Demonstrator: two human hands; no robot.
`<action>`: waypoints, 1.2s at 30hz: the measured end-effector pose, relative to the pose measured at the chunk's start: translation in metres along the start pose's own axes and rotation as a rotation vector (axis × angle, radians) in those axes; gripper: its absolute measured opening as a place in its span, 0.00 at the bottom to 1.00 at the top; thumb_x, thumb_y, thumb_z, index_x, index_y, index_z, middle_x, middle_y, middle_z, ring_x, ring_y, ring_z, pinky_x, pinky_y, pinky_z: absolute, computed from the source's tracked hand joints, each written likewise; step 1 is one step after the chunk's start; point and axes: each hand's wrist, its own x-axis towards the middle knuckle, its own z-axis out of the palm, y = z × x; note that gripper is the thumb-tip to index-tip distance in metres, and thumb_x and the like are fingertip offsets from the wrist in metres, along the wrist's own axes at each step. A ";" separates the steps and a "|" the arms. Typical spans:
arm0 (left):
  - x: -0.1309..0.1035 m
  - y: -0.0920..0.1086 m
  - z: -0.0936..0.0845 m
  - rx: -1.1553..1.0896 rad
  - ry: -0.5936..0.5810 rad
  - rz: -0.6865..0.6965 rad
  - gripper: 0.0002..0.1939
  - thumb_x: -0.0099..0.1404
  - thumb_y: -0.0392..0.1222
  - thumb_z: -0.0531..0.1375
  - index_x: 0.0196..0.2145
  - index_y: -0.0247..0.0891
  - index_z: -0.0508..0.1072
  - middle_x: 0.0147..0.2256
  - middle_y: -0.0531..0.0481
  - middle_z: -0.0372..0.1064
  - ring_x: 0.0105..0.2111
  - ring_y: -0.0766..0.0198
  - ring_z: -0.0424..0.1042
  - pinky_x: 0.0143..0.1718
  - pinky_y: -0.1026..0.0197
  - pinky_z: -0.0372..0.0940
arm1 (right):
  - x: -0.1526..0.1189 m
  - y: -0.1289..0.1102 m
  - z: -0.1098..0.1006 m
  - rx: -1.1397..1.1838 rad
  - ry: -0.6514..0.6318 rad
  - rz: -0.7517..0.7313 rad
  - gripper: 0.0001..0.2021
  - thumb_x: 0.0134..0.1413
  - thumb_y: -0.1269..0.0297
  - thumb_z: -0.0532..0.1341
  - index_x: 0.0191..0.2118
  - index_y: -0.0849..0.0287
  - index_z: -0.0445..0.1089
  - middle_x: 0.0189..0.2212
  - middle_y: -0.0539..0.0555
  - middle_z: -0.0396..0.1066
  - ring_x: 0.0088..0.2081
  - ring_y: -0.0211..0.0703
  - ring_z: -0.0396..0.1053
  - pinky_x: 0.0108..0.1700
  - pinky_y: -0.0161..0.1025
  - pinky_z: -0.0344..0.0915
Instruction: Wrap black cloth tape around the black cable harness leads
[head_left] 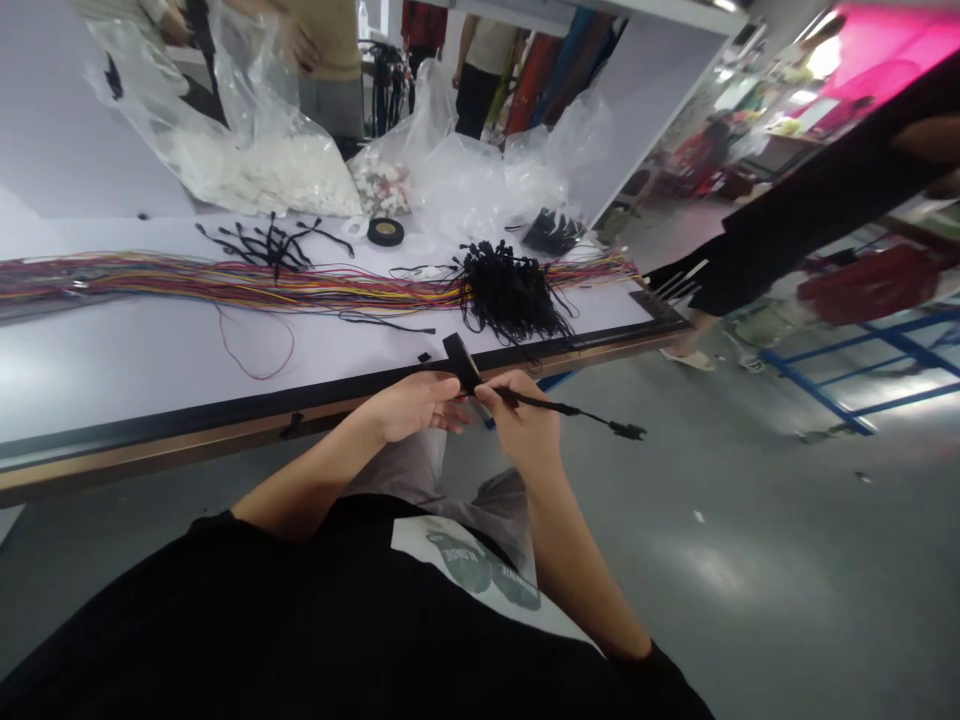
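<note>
In front of the table edge, my left hand (416, 405) is closed at the thumb and forefinger against a roll of black tape (459, 360). Its other fingers are partly curled below. My right hand (529, 425) pinches a thin black cable (551, 405) close beside the roll. The cable runs out to the right past the hand and ends in a small black connector (628, 431). Where cable and tape meet, the fingers hide the detail.
Behind my hands, a heap of black connector leads (510, 295) lies across long coloured wires (322, 288). Another tape roll (385, 232), loose black leads (274, 245) and clear plastic bags (262, 165) sit farther back. A blue metal frame (862, 365) and people stand beyond the table.
</note>
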 end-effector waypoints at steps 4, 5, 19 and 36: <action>0.004 0.004 -0.001 -0.012 -0.002 -0.034 0.19 0.50 0.54 0.64 0.30 0.35 0.68 0.25 0.52 0.67 0.23 0.69 0.66 0.21 0.67 0.57 | -0.001 0.000 -0.002 0.003 -0.072 0.022 0.07 0.46 0.62 0.60 0.23 0.56 0.64 0.21 0.47 0.66 0.27 0.39 0.63 0.31 0.37 0.57; 0.005 0.004 0.001 -0.009 0.029 -0.015 0.18 0.50 0.53 0.64 0.28 0.35 0.68 0.23 0.53 0.66 0.21 0.71 0.64 0.20 0.68 0.55 | -0.002 0.000 -0.002 0.004 -0.079 0.024 0.07 0.46 0.62 0.60 0.23 0.56 0.65 0.21 0.47 0.66 0.26 0.38 0.63 0.31 0.37 0.57; -0.028 0.016 0.023 0.548 -0.010 0.494 0.33 0.31 0.53 0.71 0.35 0.37 0.70 0.39 0.47 0.69 0.40 0.58 0.67 0.43 0.59 0.62 | 0.003 0.002 -0.011 0.334 -0.075 0.164 0.10 0.43 0.59 0.63 0.20 0.57 0.66 0.18 0.47 0.66 0.24 0.37 0.63 0.30 0.36 0.59; -0.001 0.015 0.016 1.064 0.331 0.362 0.04 0.54 0.37 0.57 0.24 0.36 0.71 0.24 0.55 0.68 0.26 0.68 0.64 0.29 0.66 0.56 | 0.009 0.001 -0.003 -0.115 -0.231 0.067 0.09 0.48 0.56 0.58 0.30 0.55 0.67 0.27 0.49 0.71 0.29 0.40 0.67 0.31 0.37 0.60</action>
